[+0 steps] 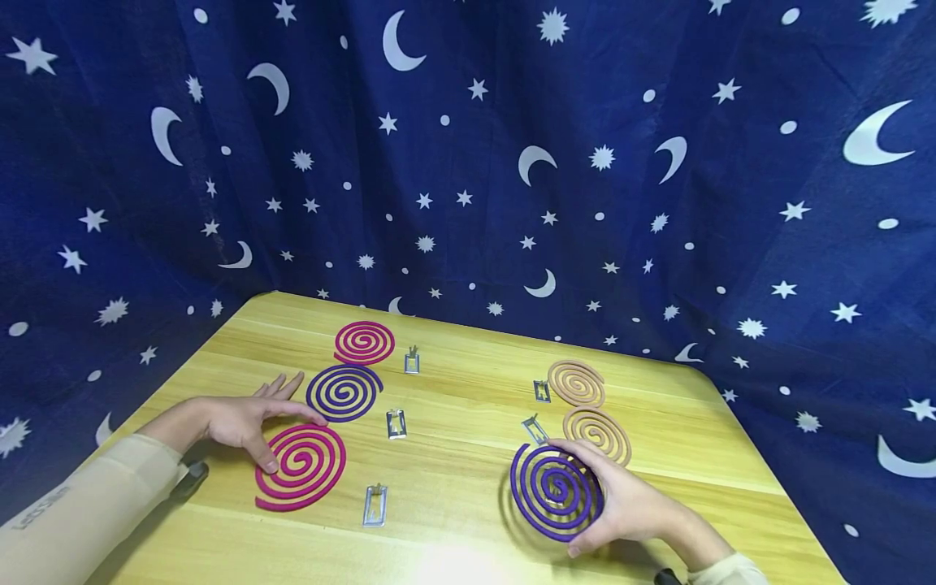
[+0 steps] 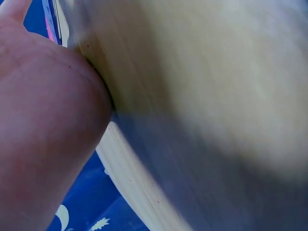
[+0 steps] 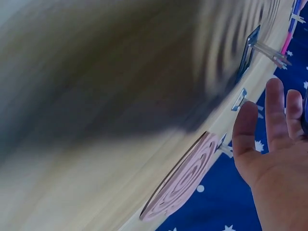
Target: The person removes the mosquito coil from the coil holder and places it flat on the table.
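In the head view my right hand (image 1: 621,500) grips a purple mosquito coil (image 1: 537,516) by its rim, thumb below and fingers above. The coil is tilted over the table and casts a shadow; a metal stand partly shows through its rings. In the right wrist view only a sliver of that coil appears beside the right hand (image 3: 279,159). My left hand (image 1: 244,418) is spread over the near pink mosquito coil (image 1: 322,487), which lies on the table. Its thumb and index finger reach that coil's edge. The left wrist view shows mostly the left hand's (image 2: 43,120) palm.
A dark blue coil (image 1: 344,392) and another pink coil (image 1: 364,343) lie beyond the left hand. Two peach coils (image 1: 576,383) lie at the right. Several metal stands (image 1: 375,505) with upright prongs are scattered on the wooden table (image 1: 468,422). A star-patterned blue curtain (image 1: 468,162) hangs behind.
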`<state>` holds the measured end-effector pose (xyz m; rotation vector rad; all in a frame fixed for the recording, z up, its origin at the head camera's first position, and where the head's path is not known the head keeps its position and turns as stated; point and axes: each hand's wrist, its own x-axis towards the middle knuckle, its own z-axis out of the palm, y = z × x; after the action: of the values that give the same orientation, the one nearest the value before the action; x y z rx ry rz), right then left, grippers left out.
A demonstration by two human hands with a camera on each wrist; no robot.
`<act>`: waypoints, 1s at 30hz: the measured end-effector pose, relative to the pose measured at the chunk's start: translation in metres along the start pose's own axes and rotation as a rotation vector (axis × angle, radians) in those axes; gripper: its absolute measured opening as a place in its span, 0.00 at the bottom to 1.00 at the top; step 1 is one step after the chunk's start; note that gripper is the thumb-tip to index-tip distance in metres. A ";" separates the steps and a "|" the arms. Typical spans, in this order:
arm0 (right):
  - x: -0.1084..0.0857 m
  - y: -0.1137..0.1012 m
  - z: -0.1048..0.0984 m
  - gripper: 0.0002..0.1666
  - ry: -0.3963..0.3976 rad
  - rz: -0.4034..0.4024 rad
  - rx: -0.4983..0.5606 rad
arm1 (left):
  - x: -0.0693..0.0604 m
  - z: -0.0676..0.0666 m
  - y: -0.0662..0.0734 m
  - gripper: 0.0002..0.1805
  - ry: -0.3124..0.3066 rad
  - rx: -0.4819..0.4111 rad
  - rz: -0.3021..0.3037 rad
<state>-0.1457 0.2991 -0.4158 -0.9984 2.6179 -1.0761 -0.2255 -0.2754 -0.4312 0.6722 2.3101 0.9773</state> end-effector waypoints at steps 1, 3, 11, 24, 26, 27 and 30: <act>-0.001 0.000 -0.001 0.69 0.000 -0.002 0.013 | 0.000 0.000 0.000 0.42 0.000 0.002 0.000; -0.003 0.000 -0.002 0.69 0.010 0.000 0.015 | 0.000 0.000 0.001 0.41 -0.001 0.004 0.001; -0.014 0.005 -0.008 0.70 0.061 0.018 -0.018 | 0.000 0.000 0.003 0.41 -0.001 0.003 0.013; -0.038 0.016 -0.019 0.67 0.111 0.016 -0.054 | 0.000 0.001 0.003 0.41 0.004 -0.011 0.008; -0.042 0.018 -0.021 0.66 0.103 0.021 -0.038 | 0.000 0.000 0.003 0.41 0.005 -0.009 0.009; -0.045 0.019 -0.022 0.66 0.098 0.026 -0.023 | -0.001 0.000 0.003 0.41 0.006 -0.008 0.010; -0.051 0.023 -0.025 0.66 0.088 0.043 0.018 | -0.001 0.001 0.003 0.41 0.007 -0.007 0.008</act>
<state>-0.1271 0.3575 -0.4190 -0.9063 2.6810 -1.1567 -0.2238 -0.2737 -0.4295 0.6762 2.3105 0.9921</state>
